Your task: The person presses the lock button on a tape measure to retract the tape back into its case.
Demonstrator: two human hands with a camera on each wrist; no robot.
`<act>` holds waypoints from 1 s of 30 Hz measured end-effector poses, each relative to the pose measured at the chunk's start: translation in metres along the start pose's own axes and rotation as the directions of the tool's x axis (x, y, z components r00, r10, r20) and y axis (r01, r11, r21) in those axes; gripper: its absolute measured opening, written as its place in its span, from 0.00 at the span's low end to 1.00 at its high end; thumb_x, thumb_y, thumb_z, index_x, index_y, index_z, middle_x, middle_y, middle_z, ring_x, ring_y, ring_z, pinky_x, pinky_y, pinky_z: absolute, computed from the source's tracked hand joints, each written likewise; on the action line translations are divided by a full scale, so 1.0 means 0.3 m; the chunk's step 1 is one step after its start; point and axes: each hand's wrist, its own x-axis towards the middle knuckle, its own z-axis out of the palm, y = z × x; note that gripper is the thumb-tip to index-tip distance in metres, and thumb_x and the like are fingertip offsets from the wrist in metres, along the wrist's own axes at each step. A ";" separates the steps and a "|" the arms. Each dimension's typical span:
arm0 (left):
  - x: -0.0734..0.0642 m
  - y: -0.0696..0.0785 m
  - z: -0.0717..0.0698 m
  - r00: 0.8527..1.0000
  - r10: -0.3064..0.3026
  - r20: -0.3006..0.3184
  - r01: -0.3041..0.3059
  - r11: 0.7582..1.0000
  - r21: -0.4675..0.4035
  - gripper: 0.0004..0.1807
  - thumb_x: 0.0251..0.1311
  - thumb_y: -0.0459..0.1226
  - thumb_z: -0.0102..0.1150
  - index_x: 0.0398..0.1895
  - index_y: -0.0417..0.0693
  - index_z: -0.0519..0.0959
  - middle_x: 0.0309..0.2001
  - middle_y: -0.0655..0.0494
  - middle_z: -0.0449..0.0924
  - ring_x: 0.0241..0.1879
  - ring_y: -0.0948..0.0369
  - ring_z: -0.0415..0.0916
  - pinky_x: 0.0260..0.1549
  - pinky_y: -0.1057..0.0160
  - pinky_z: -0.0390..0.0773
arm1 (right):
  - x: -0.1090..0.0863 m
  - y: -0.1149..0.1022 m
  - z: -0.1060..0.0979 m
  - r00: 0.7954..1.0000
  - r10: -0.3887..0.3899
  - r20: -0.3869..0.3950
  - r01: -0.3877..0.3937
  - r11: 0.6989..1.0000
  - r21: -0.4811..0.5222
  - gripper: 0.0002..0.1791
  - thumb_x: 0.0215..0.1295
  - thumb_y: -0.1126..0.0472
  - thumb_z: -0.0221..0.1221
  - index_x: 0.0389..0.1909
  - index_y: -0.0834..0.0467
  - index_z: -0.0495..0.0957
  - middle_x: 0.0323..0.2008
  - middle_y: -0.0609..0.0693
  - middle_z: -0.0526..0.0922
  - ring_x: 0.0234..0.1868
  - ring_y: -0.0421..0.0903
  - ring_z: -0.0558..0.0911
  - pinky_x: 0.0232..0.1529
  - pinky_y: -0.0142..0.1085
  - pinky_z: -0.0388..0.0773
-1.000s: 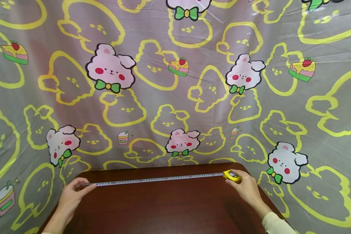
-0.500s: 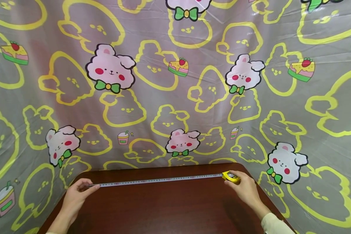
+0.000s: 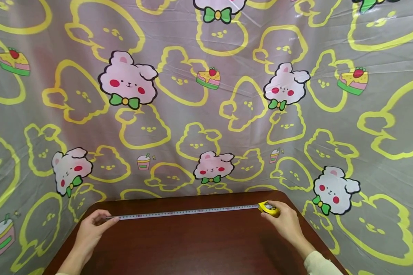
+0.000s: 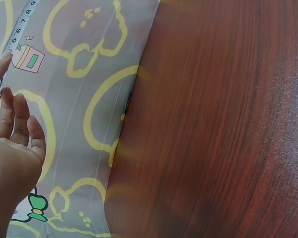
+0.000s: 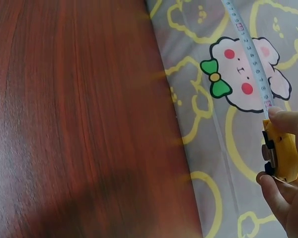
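Note:
A yellow tape measure (image 3: 269,208) is gripped by my right hand (image 3: 287,222), its case between thumb and fingers. From it the white blade (image 3: 192,211) runs out straight to the left, held above the table. My left hand (image 3: 89,231) pinches the blade's free end between thumb and fingers. In the left wrist view the low numbers of the blade (image 4: 19,29) show past the thumb, and the other fingers are loosely bent. The right wrist view has the yellow case (image 5: 283,151) with its black and metal side, the thumb near the blade's mouth.
A dark reddish-brown wooden table (image 3: 186,248) with rounded far corners lies under both hands. Behind it and on both sides hangs a grey curtain (image 3: 179,114) printed with yellow outlines and white rabbit heads, close to the table edges.
Both hands have come slightly closer together, the left moving right and the right moving a little left. The stretch of blade between them is somewhat shorter.

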 end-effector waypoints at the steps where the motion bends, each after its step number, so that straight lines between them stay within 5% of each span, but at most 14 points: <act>1: 0.000 0.001 0.001 1.000 0.000 0.004 0.000 1.000 0.005 0.22 0.62 0.41 0.75 0.45 0.34 0.77 0.34 0.64 0.80 0.37 0.66 0.75 0.36 0.69 0.75 | -0.001 -0.002 0.004 1.000 -0.002 -0.001 0.002 1.000 0.004 0.29 0.52 0.56 0.80 0.54 0.61 0.85 0.50 0.60 0.85 0.48 0.57 0.84 0.45 0.54 0.80; 23: -0.003 -0.006 0.042 0.998 0.050 0.030 -0.051 0.998 0.031 0.21 0.62 0.41 0.75 0.45 0.35 0.78 0.36 0.59 0.81 0.37 0.64 0.76 0.37 0.68 0.74 | -0.020 -0.059 0.042 1.000 0.021 -0.004 -0.020 0.998 0.056 0.29 0.51 0.55 0.81 0.54 0.60 0.86 0.50 0.57 0.84 0.47 0.56 0.84 0.45 0.52 0.81; 30: -0.007 -0.004 0.052 0.998 0.017 0.052 -0.020 0.998 0.057 0.22 0.61 0.45 0.76 0.44 0.37 0.78 0.37 0.57 0.80 0.38 0.63 0.75 0.37 0.67 0.73 | -0.019 -0.071 0.058 1.000 0.002 -0.027 0.000 0.998 0.065 0.28 0.49 0.56 0.82 0.52 0.58 0.86 0.50 0.57 0.84 0.48 0.56 0.84 0.45 0.52 0.80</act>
